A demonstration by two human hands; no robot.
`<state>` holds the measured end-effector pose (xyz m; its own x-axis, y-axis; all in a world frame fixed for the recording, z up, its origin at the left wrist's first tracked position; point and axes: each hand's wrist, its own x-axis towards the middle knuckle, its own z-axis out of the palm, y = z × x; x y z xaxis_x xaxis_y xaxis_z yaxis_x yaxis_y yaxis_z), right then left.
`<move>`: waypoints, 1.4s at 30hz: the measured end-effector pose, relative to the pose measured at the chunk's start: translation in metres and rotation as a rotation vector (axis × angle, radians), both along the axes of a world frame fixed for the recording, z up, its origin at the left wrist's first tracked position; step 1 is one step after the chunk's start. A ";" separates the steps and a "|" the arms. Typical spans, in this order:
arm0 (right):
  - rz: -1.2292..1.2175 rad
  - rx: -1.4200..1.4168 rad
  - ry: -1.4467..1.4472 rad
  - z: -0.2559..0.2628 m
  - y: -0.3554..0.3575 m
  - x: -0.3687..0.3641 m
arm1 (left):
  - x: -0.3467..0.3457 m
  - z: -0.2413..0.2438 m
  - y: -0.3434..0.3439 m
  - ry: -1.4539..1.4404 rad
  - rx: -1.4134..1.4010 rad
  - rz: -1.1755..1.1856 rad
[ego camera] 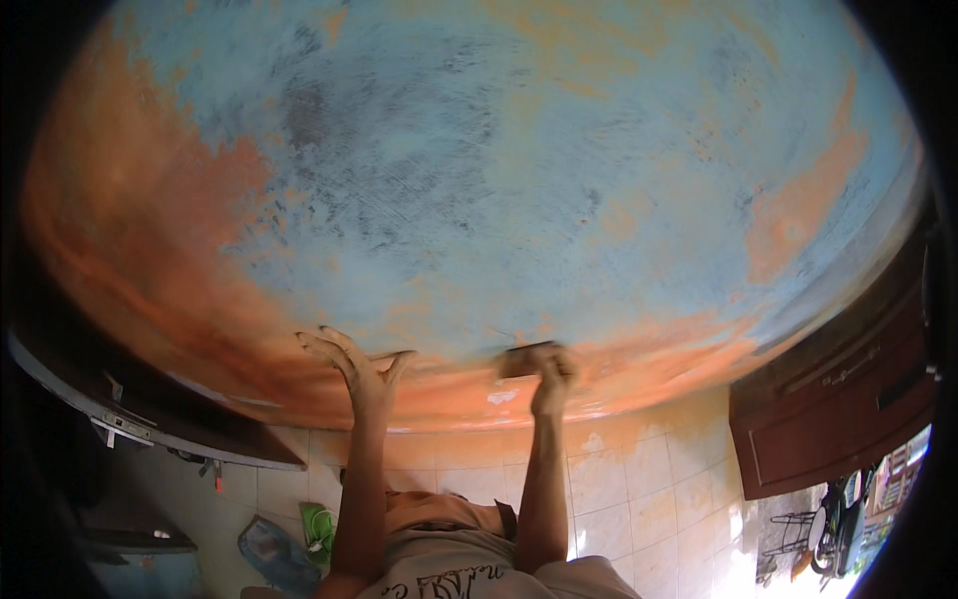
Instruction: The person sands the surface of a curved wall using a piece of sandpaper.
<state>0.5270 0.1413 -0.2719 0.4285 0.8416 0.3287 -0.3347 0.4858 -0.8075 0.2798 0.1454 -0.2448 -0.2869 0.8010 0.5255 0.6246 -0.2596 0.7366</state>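
Before me rises a wall (419, 202) with patchy light blue and orange paint and dark scuffed areas. My right hand (555, 374) grips a dark, flat, rectangular block (524, 360) at the wall's lower orange band. Both the hand and the block are blurred, and the block's face towards the wall is hidden. It could be a sanding block, but the blur does not settle it. To the left, my left hand (367, 371) is empty with its fingers spread. Its fingertips are at the wall; whether they press on it I cannot tell.
A dark door with a metal lock (127, 425) stands at left, a reddish-brown door (838, 404) at right. Orange dust lies on the tiled floor (629, 479) by the wall. Behind me at left are a green object with a white cord (319, 530) and a bluish item (273, 550). A motorcycle (846, 524) stands outside.
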 end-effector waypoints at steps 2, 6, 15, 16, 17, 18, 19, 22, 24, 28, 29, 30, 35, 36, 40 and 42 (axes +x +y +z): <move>0.199 -0.149 -0.548 -0.021 0.006 -0.031 | 0.001 0.003 0.001 0.095 -0.005 0.076; 0.268 -0.077 -0.355 0.001 0.005 -0.041 | -0.027 -0.012 0.003 0.149 0.024 0.128; 0.198 -0.127 -0.488 -0.036 -0.001 -0.036 | -0.012 -0.011 0.003 0.020 -0.029 -0.006; 0.167 -0.070 -0.507 -0.036 0.001 -0.034 | -0.014 -0.012 0.002 0.043 -0.026 0.009; 0.068 -0.059 -0.385 -0.033 0.004 -0.024 | -0.021 -0.009 -0.001 0.069 -0.021 0.054; -0.026 -0.049 -0.268 -0.029 0.005 -0.001 | -0.018 -0.001 -0.002 0.066 -0.021 0.069; -0.028 -0.106 -0.142 -0.010 -0.001 0.017 | -0.007 0.007 -0.003 0.012 -0.026 0.036; -0.071 -0.067 0.029 -0.014 0.001 0.016 | -0.002 0.006 -0.005 0.020 0.019 0.013; 0.150 -0.109 -0.514 -0.051 0.003 -0.004 | 0.001 0.000 0.001 0.080 0.064 -0.010; 0.172 -0.041 -0.339 -0.027 0.006 -0.017 | -0.014 -0.003 0.002 0.084 0.026 0.035; 0.075 -0.074 -0.176 -0.014 0.004 -0.003 | -0.014 -0.005 -0.002 0.043 -0.038 0.025; 0.106 -0.030 0.000 0.000 0.003 0.014 | -0.008 -0.002 -0.004 0.039 -0.043 0.042; 0.204 -0.168 -0.361 -0.030 0.001 -0.018 | 0.003 0.001 0.002 0.118 0.063 0.038; 0.203 -0.199 -0.417 -0.035 0.003 -0.045 | -0.002 -0.003 0.002 0.126 0.062 0.026; 0.155 -0.081 -0.136 0.018 0.002 -0.025 | -0.013 0.004 0.002 0.024 0.020 0.044; 0.111 -0.041 -0.098 0.034 -0.001 -0.010 | -0.002 0.009 -0.005 -0.010 -0.002 0.026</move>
<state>0.5175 0.1401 -0.2378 0.2995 0.8958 0.3284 -0.3035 0.4158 -0.8573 0.2777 0.1404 -0.2354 -0.3126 0.7941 0.5212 0.6238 -0.2422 0.7431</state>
